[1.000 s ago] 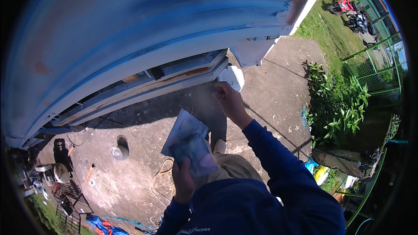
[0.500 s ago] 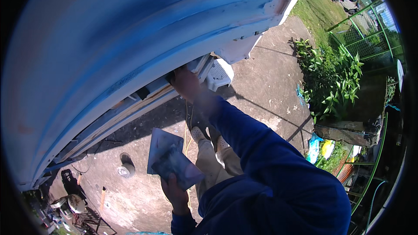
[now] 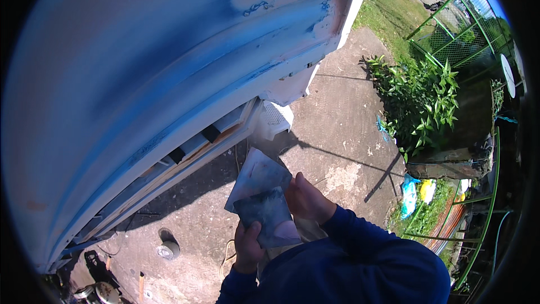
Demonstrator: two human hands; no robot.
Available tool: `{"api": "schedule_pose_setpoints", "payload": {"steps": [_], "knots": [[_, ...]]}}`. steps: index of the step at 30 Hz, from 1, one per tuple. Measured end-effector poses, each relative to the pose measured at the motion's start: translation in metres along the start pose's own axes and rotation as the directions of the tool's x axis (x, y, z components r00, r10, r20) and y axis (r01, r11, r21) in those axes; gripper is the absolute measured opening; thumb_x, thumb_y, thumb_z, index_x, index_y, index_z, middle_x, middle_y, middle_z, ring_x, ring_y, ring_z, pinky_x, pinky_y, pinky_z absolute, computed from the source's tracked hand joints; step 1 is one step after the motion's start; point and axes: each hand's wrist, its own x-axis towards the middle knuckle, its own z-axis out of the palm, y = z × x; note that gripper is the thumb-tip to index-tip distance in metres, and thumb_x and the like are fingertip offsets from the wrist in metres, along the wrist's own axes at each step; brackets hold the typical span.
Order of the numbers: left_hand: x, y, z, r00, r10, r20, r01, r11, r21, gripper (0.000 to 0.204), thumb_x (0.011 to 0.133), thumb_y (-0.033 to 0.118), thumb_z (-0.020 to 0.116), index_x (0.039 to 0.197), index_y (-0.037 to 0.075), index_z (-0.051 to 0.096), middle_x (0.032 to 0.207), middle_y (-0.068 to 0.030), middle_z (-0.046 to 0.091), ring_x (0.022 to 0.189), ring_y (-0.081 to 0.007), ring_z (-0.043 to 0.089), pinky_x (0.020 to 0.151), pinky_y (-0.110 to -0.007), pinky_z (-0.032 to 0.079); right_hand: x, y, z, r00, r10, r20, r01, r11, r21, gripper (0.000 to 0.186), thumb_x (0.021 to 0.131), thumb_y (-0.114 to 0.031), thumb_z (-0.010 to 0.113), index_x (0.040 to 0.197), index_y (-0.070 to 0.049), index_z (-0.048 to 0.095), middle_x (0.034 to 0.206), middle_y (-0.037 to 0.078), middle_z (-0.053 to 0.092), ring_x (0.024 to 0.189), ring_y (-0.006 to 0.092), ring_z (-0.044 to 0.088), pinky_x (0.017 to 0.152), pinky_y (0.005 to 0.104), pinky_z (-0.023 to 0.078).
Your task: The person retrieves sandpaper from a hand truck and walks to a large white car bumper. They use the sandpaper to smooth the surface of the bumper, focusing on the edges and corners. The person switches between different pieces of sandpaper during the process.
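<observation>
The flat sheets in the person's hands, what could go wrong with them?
The flat sheets overlap unevenly and the left hand holds them near one edge, so they might slide apart and drop onto the ground. The right hand is bare too, so an edge could perhaps scratch a finger.

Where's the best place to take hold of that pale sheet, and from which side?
Probably pinch the pale sheet by its far edge, coming from the far side. It looks thin and flat, and that edge sticks out past the dark sheet overlapping its near part. The left hand is at the near side; the right hand is by the right edge.
</observation>
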Motion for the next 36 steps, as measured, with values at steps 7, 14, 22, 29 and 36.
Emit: {"api": "schedule_pose_setpoints", "payload": {"steps": [7, 14, 22, 29, 36], "knots": [[0.085, -0.084, -0.003, 0.990, -0.086, 0.109, 0.057, 0.968, 0.244, 0.049, 0.096, 0.011, 0.047, 0.142, -0.002, 0.045, 0.130, -0.0125, 0.061, 0.122, -0.0255, 0.059, 0.106, -0.040, 0.046, 0.006, -0.005, -0.099, 0.954, -0.069, -0.291, 0.097, 0.992, 0.081, 0.048, 0.104, -0.033, 0.053, 0.141, -0.004, 0.047, 0.131, 0.014, 0.062, 0.120, 0.0270, 0.062, 0.106, 0.0459, 0.048], [0.186, -0.134, -0.032, 0.944, 0.325, -0.048, -0.325, 0.946, 0.006, 0.039, 0.098, 0.014, 0.055, 0.134, 0.000, 0.052, 0.127, -0.0129, 0.062, 0.118, -0.0252, 0.061, 0.099, -0.041, 0.051, 0.020, -0.028, -0.260, 0.761, -0.595, -0.259, 0.479, 0.784, -0.395, 0.041, 0.092, 0.005, 0.058, 0.132, -0.002, 0.054, 0.129, 0.011, 0.061, 0.118, 0.0226, 0.061, 0.099, 0.0399, 0.051], [0.268, -0.155, -0.033, 0.655, 0.755, 0.006, -0.754, 0.655, -0.054, 0.042, 0.100, 0.015, 0.058, 0.139, 0.002, 0.048, 0.125, -0.0102, 0.060, 0.113, -0.0210, 0.061, 0.095, -0.037, 0.051, 0.039, -0.034, -0.291, 0.378, -0.410, 0.830, 0.253, -0.817, -0.518, 0.053, 0.076, -0.013, 0.077, 0.127, -0.022, 0.068, 0.126, 0.012, 0.060, 0.116, 0.0330, 0.059, 0.101, 0.0469, 0.047], [0.256, -0.184, -0.019, 0.360, 0.931, 0.066, -0.924, 0.346, 0.162, 0.039, 0.100, 0.015, 0.058, 0.136, 0.000, 0.049, 0.120, -0.0071, 0.059, 0.100, -0.0134, 0.057, 0.085, -0.030, 0.048, 0.024, -0.018, -0.301, 0.380, -0.202, 0.903, 0.292, -0.899, -0.325, 0.046, 0.077, -0.020, 0.070, 0.122, -0.032, 0.070, 0.124, 0.001, 0.060, 0.117, 0.0257, 0.057, 0.107, 0.0509, 0.040], [0.247, -0.210, -0.002, 0.210, 0.974, 0.086, -0.938, 0.176, 0.298, 0.038, 0.102, 0.016, 0.056, 0.135, -0.002, 0.049, 0.124, -0.0085, 0.059, 0.107, -0.0144, 0.056, 0.092, -0.031, 0.046, 0.024, -0.002, -0.320, 0.442, -0.129, 0.888, 0.401, -0.857, -0.324, 0.043, 0.079, -0.017, 0.067, 0.120, -0.029, 0.070, 0.125, 0.002, 0.059, 0.119, 0.0240, 0.056, 0.108, 0.0505, 0.039]]}}
